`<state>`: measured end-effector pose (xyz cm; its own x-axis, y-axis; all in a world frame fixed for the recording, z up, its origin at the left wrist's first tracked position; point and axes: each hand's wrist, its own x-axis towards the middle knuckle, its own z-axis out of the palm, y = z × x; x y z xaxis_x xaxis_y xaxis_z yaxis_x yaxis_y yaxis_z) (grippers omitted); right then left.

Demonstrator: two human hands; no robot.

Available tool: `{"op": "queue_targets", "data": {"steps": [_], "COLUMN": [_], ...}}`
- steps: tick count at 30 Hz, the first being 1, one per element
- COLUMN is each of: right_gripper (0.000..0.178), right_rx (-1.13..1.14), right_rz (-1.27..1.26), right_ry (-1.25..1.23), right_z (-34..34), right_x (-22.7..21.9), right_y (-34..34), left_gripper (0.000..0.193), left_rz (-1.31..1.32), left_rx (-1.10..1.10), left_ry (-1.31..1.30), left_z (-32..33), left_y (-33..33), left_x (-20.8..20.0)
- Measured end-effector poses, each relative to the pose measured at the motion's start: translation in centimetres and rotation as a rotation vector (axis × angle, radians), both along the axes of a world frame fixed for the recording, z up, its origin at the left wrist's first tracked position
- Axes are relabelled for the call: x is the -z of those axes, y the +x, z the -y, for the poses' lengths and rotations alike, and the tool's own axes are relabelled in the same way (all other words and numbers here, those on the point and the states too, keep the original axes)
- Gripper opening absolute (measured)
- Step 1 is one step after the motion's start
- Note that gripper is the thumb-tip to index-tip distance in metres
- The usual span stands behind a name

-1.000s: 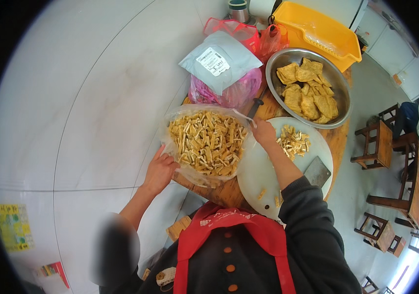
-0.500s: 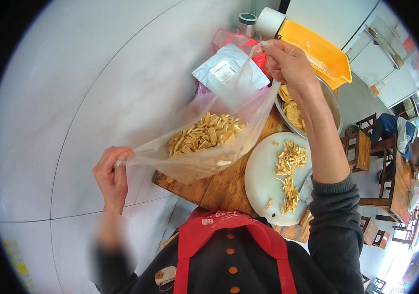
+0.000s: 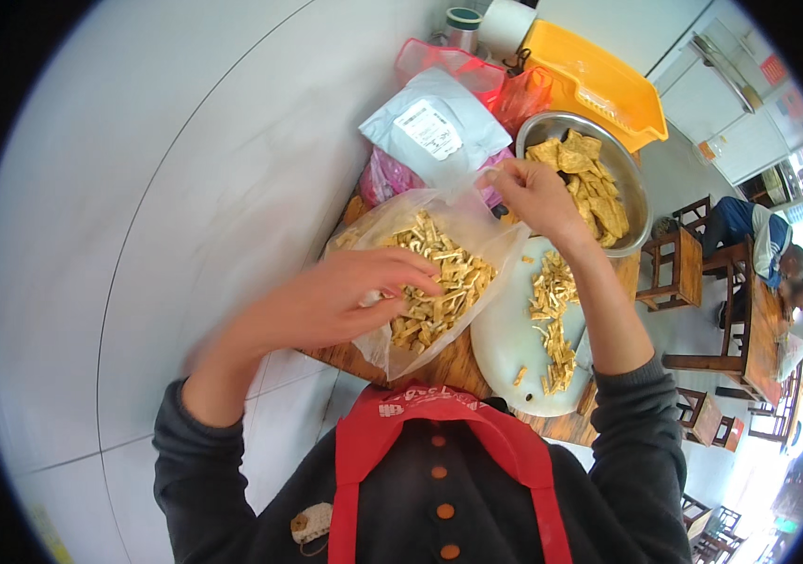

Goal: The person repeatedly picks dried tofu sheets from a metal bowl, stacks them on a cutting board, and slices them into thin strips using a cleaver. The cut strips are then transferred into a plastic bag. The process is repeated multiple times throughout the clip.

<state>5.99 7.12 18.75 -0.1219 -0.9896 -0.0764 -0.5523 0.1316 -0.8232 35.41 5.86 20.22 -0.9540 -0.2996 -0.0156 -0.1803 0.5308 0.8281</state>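
Observation:
A clear plastic bag sits on the wooden table with its mouth spread, holding a heap of golden-brown strips that look like cut fried tofu. My right hand pinches the bag's far right rim. Over the bag's near left side, my left hand is open, its fingers apart at the heap and partly hiding it; nothing shows in its grasp. Right of the bag, a round white cutting board carries more strips. A knife blade lies at the board's right edge, partly behind my right forearm.
Behind the board stands a steel bowl of larger golden slabs. A grey-white mailing pouch, a red basket, a yellow crate, a paper roll and a cup crowd the back. A tiled wall borders the left.
My left hand has let go of the bag's left rim and moved right, over the strips. The bag has come down onto the table, and my right hand has lowered, still pinching its rim.

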Motion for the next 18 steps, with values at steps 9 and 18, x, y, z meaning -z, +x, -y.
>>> {"op": "queue_targets", "data": {"steps": [9,18], "right_gripper": [0.024,0.016], "right_rx": [-0.04,0.018], "right_rz": [0.104,-0.078], "right_ry": [-0.018,-0.093], "right_z": [-2.6,0.7], "right_x": [-0.2,3.0], "right_y": [-2.2,-4.1], "left_gripper": [0.094,0.095], "left_rz": [0.604,0.599], "left_rx": [0.209,-0.157], "left_ry": [-0.855,-0.522], "left_z": [2.8,8.6], "left_y": [-9.7,-2.9], "left_x": [19.8,23.7]}}
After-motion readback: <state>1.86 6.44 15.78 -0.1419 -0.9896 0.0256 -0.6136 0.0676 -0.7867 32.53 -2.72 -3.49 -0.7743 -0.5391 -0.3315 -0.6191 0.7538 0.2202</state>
